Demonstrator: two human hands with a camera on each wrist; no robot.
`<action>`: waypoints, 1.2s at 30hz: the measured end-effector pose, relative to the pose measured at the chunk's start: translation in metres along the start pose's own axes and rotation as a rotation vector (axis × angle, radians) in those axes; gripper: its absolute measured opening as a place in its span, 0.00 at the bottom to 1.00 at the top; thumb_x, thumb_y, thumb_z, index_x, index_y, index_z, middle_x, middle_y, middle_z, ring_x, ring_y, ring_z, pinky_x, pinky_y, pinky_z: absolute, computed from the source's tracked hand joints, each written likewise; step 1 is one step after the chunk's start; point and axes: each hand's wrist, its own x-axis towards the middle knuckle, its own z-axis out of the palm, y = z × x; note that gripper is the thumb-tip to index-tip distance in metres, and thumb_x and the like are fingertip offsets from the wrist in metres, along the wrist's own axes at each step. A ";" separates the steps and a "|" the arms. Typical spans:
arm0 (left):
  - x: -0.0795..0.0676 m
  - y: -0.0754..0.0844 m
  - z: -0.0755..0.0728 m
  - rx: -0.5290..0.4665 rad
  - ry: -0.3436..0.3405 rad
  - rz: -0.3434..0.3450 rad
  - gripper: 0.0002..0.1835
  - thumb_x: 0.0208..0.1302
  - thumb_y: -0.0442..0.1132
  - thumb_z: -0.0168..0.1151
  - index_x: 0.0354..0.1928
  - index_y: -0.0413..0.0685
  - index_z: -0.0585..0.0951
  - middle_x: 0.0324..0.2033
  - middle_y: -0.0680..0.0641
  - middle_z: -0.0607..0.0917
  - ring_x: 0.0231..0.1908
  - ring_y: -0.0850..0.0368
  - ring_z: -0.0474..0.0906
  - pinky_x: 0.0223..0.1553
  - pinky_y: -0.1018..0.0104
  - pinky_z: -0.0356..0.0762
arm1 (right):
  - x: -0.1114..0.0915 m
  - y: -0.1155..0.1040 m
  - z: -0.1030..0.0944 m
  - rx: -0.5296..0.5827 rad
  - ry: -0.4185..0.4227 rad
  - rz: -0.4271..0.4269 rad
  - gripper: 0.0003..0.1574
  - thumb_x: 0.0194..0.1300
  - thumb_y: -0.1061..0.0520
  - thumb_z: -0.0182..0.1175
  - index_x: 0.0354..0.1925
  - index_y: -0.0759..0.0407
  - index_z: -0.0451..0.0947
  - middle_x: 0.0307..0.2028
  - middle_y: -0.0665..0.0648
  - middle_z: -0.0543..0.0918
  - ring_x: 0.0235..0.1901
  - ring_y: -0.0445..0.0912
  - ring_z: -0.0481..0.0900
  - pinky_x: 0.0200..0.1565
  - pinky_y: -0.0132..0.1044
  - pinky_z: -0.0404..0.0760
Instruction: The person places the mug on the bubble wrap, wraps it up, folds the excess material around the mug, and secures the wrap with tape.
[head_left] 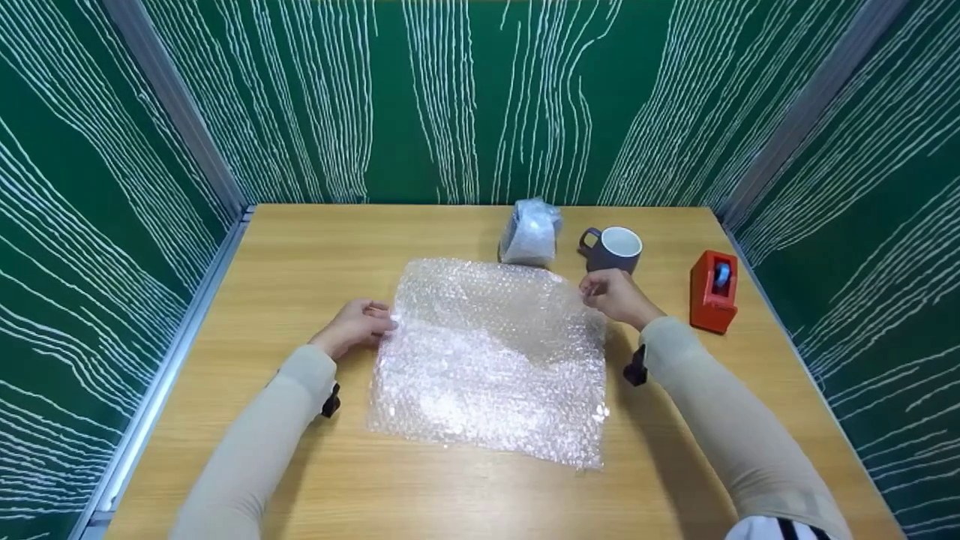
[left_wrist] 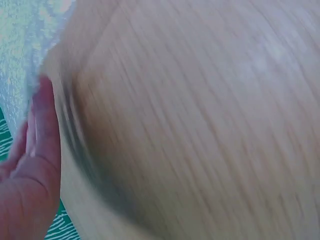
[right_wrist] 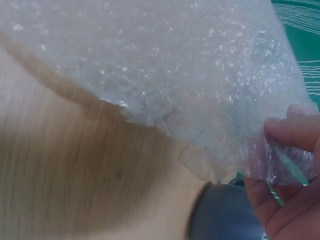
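Observation:
A sheet of clear bubble wrap (head_left: pixel 487 367) is spread over the wooden table. At its left edge my left hand (head_left: pixel 358 325) touches the wrap with fairly straight fingers; in the left wrist view, the thumb (left_wrist: pixel 46 115) lies along the sheet's edge. My right hand (head_left: pixel 616 295) pinches the upper right corner between thumb and fingers. The right wrist view has that corner of bubble wrap (right_wrist: pixel 210 100) raised off the table, bunched at the fingertips. Just beyond my right hand stands a dark mug (head_left: pixel 615 251) with a pale inside, its handle to the left.
Behind the sheet stands a bubble-wrapped bundle (head_left: pixel 531 232), its contents hidden. A red tape dispenser (head_left: pixel 714 292) with a blue core sits near the right edge of the table (head_left: pixel 322 240). Green walls with white wavy lines (head_left: pixel 390 97) enclose the back and sides.

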 end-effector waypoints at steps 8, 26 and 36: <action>0.014 0.004 -0.001 -0.062 0.119 0.032 0.49 0.72 0.34 0.71 0.85 0.39 0.52 0.75 0.31 0.69 0.67 0.41 0.78 0.56 0.61 0.88 | 0.005 0.007 0.008 0.024 -0.047 -0.069 0.11 0.63 0.79 0.64 0.40 0.69 0.86 0.36 0.60 0.87 0.37 0.44 0.80 0.41 0.30 0.80; 0.031 0.011 0.010 0.343 0.106 0.149 0.43 0.63 0.28 0.73 0.79 0.40 0.65 0.69 0.28 0.73 0.50 0.47 0.79 0.48 0.61 0.83 | 0.019 0.020 0.024 -0.014 0.028 -0.073 0.13 0.63 0.76 0.68 0.45 0.68 0.85 0.37 0.62 0.87 0.38 0.51 0.83 0.39 0.32 0.80; 0.031 0.003 0.010 0.416 0.116 0.180 0.38 0.58 0.26 0.73 0.70 0.38 0.69 0.66 0.30 0.77 0.65 0.38 0.74 0.71 0.43 0.74 | 0.008 0.020 0.012 0.133 0.313 0.044 0.28 0.70 0.61 0.73 0.64 0.69 0.80 0.58 0.71 0.83 0.57 0.60 0.81 0.62 0.48 0.83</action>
